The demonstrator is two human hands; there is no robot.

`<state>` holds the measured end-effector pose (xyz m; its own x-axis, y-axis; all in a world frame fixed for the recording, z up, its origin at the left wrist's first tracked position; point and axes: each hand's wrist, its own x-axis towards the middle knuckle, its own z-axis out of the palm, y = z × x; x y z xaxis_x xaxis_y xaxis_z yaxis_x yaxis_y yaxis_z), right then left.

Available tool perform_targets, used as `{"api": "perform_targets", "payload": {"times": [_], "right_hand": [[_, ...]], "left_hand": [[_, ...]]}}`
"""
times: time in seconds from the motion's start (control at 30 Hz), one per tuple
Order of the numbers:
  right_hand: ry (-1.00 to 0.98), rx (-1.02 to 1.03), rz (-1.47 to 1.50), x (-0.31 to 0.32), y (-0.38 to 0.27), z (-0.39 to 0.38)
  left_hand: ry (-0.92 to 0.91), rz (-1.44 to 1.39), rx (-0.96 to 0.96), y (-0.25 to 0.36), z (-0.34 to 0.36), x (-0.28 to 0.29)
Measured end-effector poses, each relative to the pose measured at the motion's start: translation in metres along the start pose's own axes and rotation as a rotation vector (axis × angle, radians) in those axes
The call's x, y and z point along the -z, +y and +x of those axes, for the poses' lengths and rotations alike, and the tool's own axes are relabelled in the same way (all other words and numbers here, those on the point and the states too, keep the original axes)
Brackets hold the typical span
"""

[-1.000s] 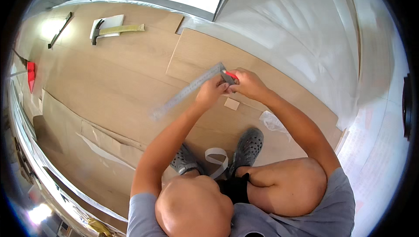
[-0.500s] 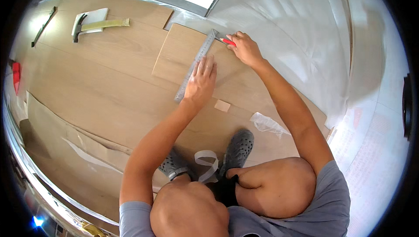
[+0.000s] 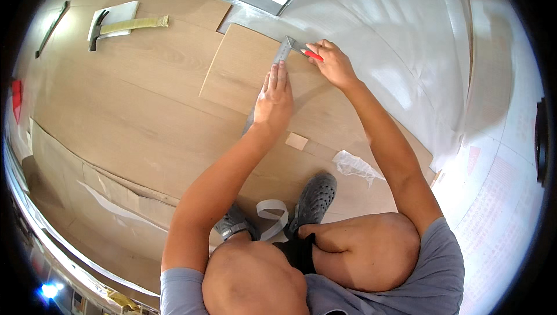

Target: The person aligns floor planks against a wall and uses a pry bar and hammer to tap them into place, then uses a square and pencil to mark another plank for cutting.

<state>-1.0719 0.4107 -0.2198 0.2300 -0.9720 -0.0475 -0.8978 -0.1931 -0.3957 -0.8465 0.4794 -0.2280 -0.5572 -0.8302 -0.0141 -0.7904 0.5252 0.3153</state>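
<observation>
A pale sheet (image 3: 499,199) printed with faint red blocks and lines lay on the floor at the right edge of the frame, its print too small to make out. No other packages, labels, signs or screens showed clearly anywhere in the frame.

Person squats on pale wood-look laminate floor (image 3: 133,100). Left hand (image 3: 274,99) lies flat, fingers straight, pressing a long grey metal straightedge (image 3: 282,52) onto a loose light-brown laminate plank (image 3: 243,65). Right hand (image 3: 332,62) grips a red-handled utility knife (image 3: 310,54) w/ tip at the straightedge's far end. Small square wood offcut (image 3: 296,141) just beside left wrist. Crumpled clear plastic scrap (image 3: 355,165) near grey perforated clog (image 3: 315,196). Hammer w/ yellowish handle (image 3: 129,24) well apart, upper left. White foam underlay sheet (image 3: 400,36) covers floor to the right.
</observation>
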Motion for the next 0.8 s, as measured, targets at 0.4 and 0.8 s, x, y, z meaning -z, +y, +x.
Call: {"api": "perform_targets", "payload": {"times": [0.4,0.8], "right_hand": [[-0.032,-0.001,-0.037,0.005,-0.006,0.004],[-0.343,-0.332,0.938,0.067,-0.085,0.026]], "left_hand": [[-0.068,0.01,0.006,-0.004,-0.004,-0.001],[-0.121,0.029,0.033,0.0,-0.003,0.004]]}}
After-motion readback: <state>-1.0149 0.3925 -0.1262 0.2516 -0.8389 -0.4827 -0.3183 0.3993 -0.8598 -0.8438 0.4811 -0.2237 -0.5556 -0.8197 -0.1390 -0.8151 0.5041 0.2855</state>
